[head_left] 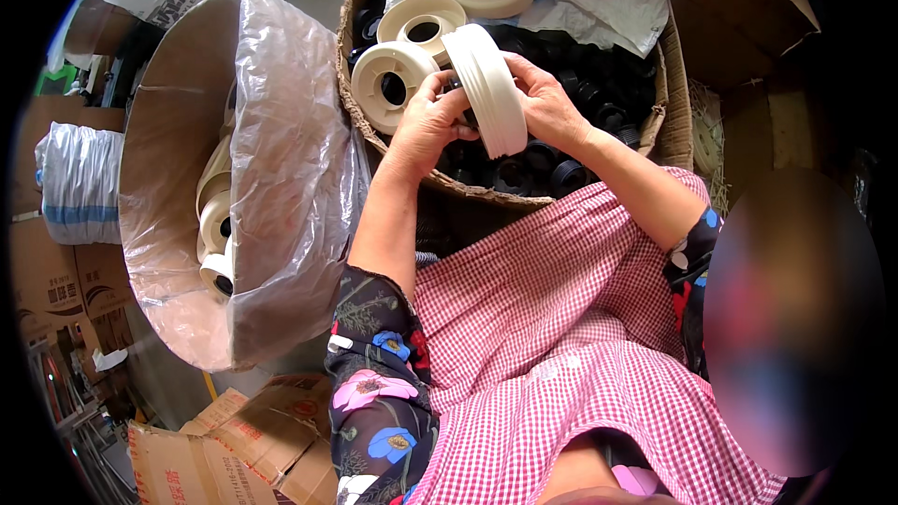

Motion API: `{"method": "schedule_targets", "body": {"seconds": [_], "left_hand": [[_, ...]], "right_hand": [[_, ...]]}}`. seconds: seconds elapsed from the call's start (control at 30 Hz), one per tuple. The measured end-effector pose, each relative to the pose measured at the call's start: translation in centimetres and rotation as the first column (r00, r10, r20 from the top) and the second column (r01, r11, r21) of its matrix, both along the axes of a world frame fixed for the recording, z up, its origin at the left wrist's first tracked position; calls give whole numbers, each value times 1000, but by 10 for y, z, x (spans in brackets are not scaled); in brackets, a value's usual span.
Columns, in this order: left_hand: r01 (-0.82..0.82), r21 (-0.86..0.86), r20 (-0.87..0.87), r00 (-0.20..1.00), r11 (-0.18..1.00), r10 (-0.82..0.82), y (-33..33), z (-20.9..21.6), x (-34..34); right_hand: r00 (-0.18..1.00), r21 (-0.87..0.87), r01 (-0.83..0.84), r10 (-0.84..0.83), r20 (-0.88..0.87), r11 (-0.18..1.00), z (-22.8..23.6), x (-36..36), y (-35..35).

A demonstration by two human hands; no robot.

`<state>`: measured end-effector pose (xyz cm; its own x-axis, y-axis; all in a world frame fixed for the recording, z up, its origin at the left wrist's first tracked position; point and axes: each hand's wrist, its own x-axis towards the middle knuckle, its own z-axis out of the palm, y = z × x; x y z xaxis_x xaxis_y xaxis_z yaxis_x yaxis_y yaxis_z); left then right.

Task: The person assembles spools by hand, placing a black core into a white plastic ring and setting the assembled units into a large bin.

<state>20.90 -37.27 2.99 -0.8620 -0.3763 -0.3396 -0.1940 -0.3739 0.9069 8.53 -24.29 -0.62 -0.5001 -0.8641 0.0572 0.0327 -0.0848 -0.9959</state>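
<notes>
Over one carton [675, 98], two hands [426, 126] [552, 112] hold one cream ring [493, 93].

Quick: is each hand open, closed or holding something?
Left hand: curled against the cream ring; exact grip partly hidden.
Right hand: holding the cream ring.

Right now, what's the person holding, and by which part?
A cream ridged ring, held between both hands: the left hand at its left face, the right hand at its right side. Some fingertips are hidden.
</notes>
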Motion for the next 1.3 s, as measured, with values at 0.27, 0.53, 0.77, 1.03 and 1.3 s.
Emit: {"method": "schedule_targets", "body": {"seconds": [0.27,0.53,0.77,1.03,1.3], "left_hand": [[191,366,-93,981,911,-168,-15,-24,7],[-9,493,2,1000,870,10,10,8,-1],[155,-285,163,980,946,-111,4,-4,1],[166,-292,146,981,942,-127,1,-3,7],[106,-303,-8,994,947,-113,-10,13,12]], "right_hand": [[772,-247,105,-236,-590,963,4,3,-1],[648,-366,71,-322,-690,928,7,-3,2],[931,327,-122,-7,365,937,-6,-8,1],[997,431,-71,60,40,899,3,-10,-11],[547,257,-652,208,811,713,1,-29,-1]]}}
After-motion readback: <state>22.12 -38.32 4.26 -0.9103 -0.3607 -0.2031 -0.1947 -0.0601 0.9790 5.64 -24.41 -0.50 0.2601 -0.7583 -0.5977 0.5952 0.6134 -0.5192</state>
